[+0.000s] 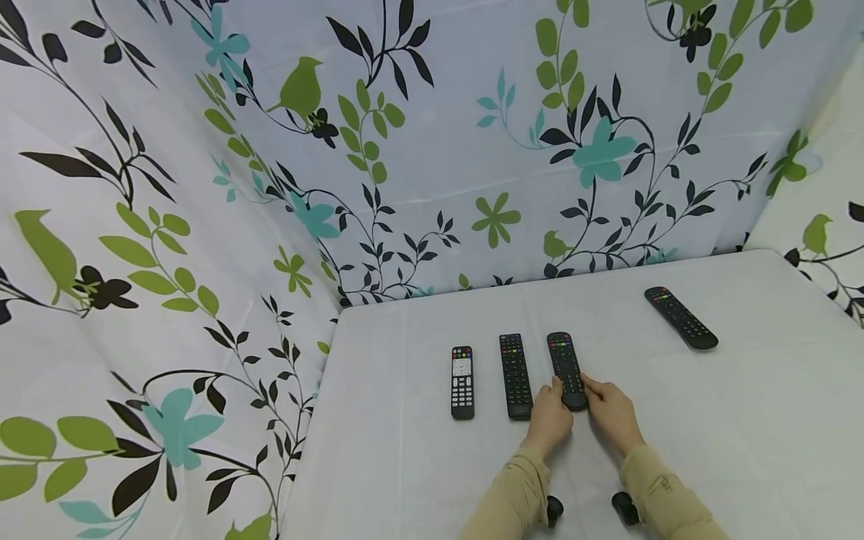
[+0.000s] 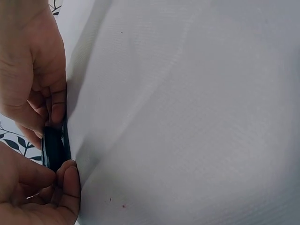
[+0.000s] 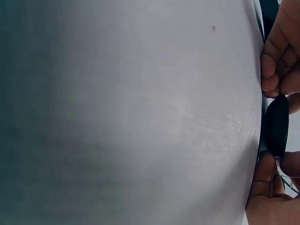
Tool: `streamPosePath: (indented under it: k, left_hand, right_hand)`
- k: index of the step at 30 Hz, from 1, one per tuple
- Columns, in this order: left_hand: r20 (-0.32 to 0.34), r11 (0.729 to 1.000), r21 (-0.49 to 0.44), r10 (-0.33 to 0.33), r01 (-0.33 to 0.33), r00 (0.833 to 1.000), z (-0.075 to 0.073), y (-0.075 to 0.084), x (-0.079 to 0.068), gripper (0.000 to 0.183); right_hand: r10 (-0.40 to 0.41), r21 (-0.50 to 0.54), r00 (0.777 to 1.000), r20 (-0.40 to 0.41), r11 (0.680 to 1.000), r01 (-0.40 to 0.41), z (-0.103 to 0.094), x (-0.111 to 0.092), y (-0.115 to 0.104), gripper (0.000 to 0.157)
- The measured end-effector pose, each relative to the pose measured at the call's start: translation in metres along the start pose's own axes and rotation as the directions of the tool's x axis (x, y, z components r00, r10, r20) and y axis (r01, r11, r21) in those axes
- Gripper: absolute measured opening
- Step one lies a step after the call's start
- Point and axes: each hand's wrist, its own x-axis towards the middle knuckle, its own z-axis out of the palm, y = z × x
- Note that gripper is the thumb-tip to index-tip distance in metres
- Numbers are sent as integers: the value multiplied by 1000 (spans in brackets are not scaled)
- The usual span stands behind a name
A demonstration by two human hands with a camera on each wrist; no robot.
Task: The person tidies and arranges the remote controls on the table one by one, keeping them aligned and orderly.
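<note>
Both hands are at the near end of a black remote control with coloured buttons, which lies on the white-covered table. My left hand pinches its left edge between thumb and fingers. From the other side, my right hand pinches the right edge. The remote's dark end shows between the fingers in the left wrist view, and its end likewise in the right wrist view. Just left of my left hand is a second black remote, nearly upright in the head view.
A smaller remote with white buttons lies farther left. Another black remote lies slanted at the far right. The white table meets hanging cloth printed with leaves and birds at the back and sides.
</note>
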Motion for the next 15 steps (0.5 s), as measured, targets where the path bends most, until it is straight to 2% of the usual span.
streamPosePath:
  k: [8,15]
  left_hand:
    - [-24,1000,8,3,-3,1000,3,0,-5,50]
    - [-81,999,34,39,-36,996,4,1,-10,47]
  right_hand:
    - [-4,3,1000,-7,1000,4,1,-3,3,36]
    - [-2,23,1000,0,1000,2,-1,-7,0,36]
